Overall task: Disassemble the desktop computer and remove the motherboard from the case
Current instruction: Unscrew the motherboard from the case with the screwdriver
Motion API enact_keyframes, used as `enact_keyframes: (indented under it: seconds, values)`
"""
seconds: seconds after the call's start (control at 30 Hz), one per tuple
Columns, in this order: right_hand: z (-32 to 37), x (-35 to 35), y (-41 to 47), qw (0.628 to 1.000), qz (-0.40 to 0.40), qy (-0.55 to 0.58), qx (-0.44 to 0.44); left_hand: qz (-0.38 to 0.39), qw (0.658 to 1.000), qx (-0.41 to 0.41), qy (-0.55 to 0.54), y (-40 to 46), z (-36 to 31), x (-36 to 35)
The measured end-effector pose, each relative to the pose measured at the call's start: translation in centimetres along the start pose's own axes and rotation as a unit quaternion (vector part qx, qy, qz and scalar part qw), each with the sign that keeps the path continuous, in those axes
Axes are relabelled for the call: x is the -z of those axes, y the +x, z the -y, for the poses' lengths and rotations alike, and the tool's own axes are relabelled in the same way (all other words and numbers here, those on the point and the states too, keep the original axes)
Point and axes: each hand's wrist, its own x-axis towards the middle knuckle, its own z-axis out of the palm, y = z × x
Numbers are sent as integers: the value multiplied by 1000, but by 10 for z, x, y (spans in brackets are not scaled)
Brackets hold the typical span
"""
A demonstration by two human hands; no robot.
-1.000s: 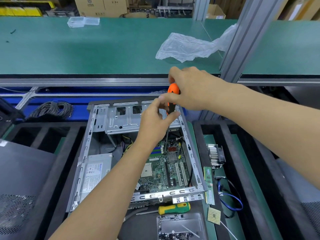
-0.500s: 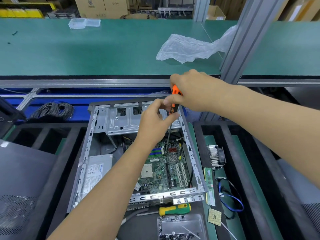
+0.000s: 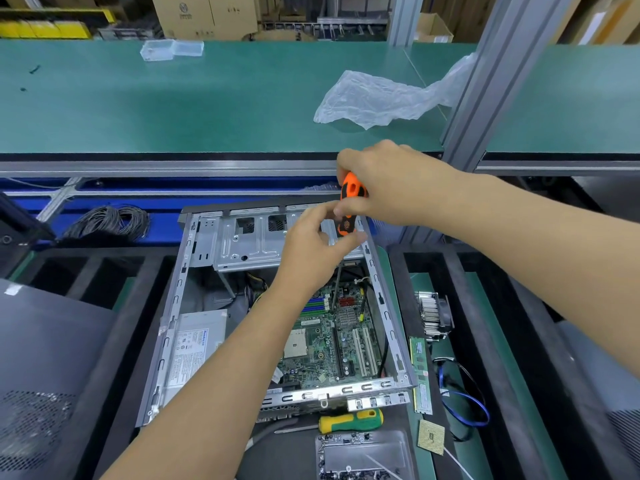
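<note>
The motherboard (image 3: 332,334) still sits in the open case (image 3: 388,317), low in the middle. An orange-handled screwdriver (image 3: 349,206) stands over it, shaft reaching down to the board's 12 o'clock edge. The right hand (image 3: 391,181) grips the handle top; the left hand (image 3: 311,247) pinches its lower part. Over the last second the handle has sunk and risen a little, likely turning a mounting screw. At 6 o'clock lie a green-yellow screwdriver (image 3: 351,420) and a screw tray (image 3: 363,455)

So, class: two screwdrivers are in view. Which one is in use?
The orange-and-black screwdriver, gripped by the right hand, left hand at its lower handle. The yellow-and-green screwdriver lies idle below the case.
</note>
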Motion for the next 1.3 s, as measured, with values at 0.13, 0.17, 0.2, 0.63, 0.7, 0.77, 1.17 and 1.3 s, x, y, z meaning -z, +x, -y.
enact_keyframes:
  seconds: [0.13, 0.17, 0.2, 0.63, 0.7, 0.77, 1.17, 1.3]
  values:
    - [0, 2, -1, 996, 18, 76, 45, 20, 999, 4, -28, -1, 2, 0]
    - [0, 2, -2, 995, 19, 89, 47, 13, 1000, 4, -26, -1, 1, 0]
    - [0, 1, -2, 994, 15, 92, 48, 3, 1000, 4, -22, 0, 1, 0]
    - [-1, 0, 2, 992, 19, 118, 49, 3, 999, -14, -30, -1, 4, 0]
    - [-2, -3, 3, 993, 40, 110, 16, -14, 1000, -6, -28, 1, 4, -1]
    - [-2, -6, 4, 997, 38, 60, -19, -20, 1000, 5, -17, 2, 4, -2]
    - [-9, -1, 1, 993, 69, 96, -5, 5, 1000, 3, -15, -2, 2, -2]
    - [-7, -8, 1, 997, 39, 43, -50, -9, 1000, 3, 8, -1, -1, -4]
